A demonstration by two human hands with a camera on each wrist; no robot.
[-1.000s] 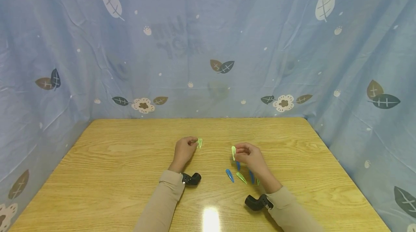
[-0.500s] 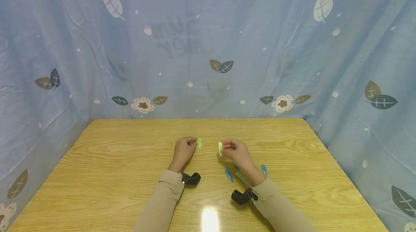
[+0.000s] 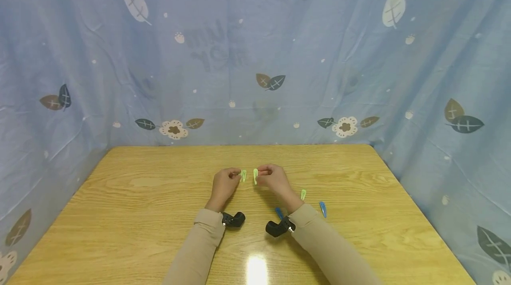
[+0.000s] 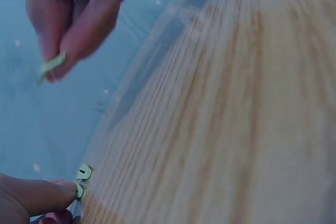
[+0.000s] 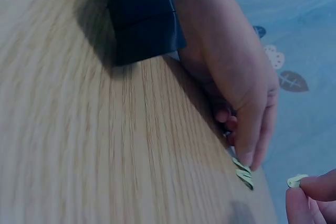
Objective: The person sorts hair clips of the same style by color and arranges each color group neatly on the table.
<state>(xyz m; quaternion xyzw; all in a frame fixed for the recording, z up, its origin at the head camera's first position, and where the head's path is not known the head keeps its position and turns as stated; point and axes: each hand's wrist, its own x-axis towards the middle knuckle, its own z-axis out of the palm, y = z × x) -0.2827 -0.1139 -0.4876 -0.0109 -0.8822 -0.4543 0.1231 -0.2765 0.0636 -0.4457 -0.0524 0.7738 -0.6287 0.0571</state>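
In the head view my left hand point(image 3: 224, 188) rests low over the table's far middle, its thumb and fingers pinching a light green hair clip point(image 3: 241, 176). Right beside that lies another green clip point(image 3: 244, 176); the left wrist view shows both clips point(image 4: 84, 171) by the fingertips. My right hand point(image 3: 276, 181) pinches a third green clip point(image 3: 255, 176) a short way to the right. This clip point(image 4: 52, 65) hangs above the table in the left wrist view. The right wrist view has it between my right thumb and fingers point(image 5: 315, 195).
A green clip point(image 3: 303, 194) and a blue clip point(image 3: 323, 209) lie right of my right hand. Another blue clip point(image 3: 279, 212) is partly hidden by my right wrist. A blue patterned curtain point(image 3: 239, 54) surrounds the table's point(image 3: 139, 214) back and sides.
My right hand has moved left with its green clip, coming close to the left hand. The green clip on the right has come out from behind the right arm. My left hand has stayed in place.
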